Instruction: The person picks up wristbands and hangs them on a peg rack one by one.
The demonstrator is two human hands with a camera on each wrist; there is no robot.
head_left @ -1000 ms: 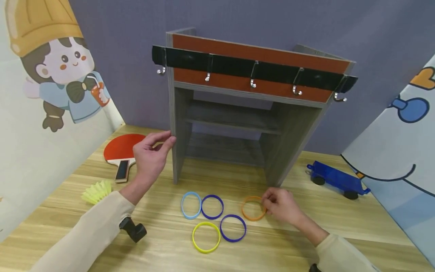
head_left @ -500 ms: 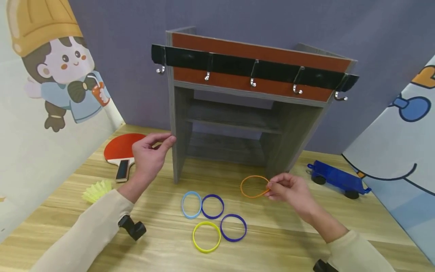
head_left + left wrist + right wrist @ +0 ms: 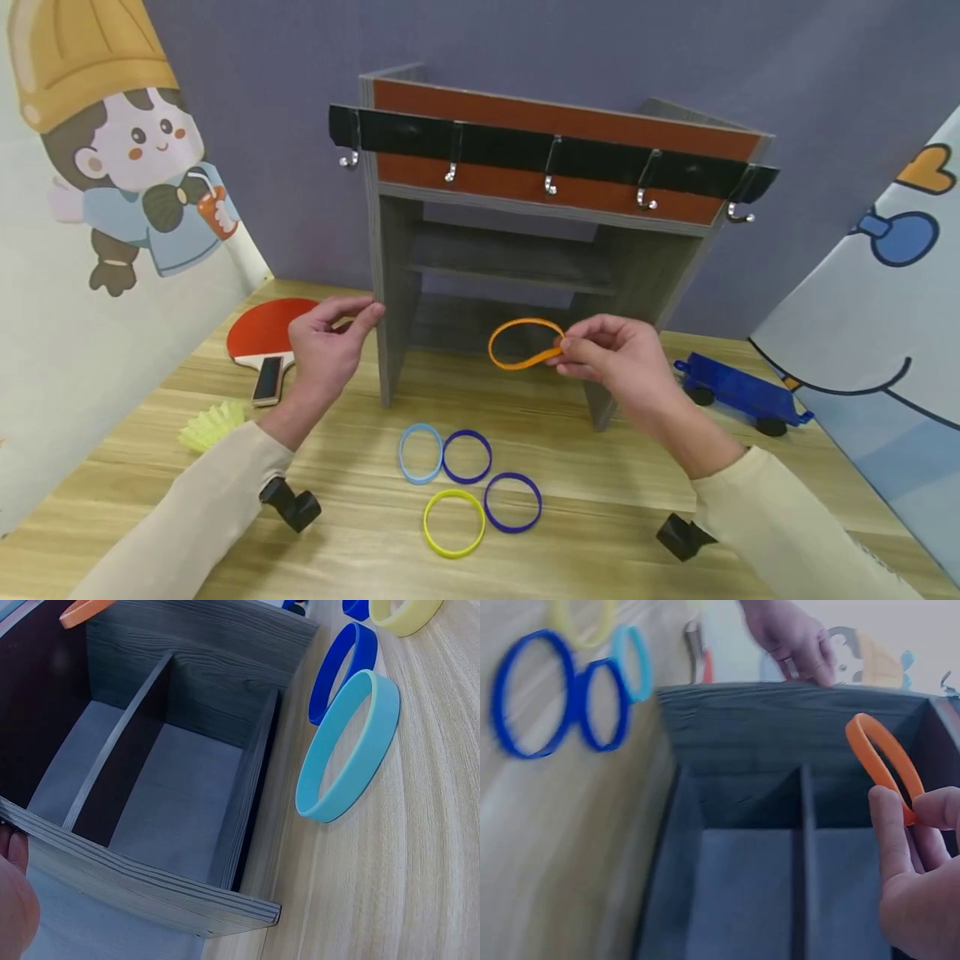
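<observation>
A person's right hand pinches an orange band between thumb and fingers, above the counter and in front of a gray shelf unit. The left hand grips the unit's near left edge. Fingers hide part of the band; the left wrist view crops band and left hand, while blue bands blur in the right's.
</observation>
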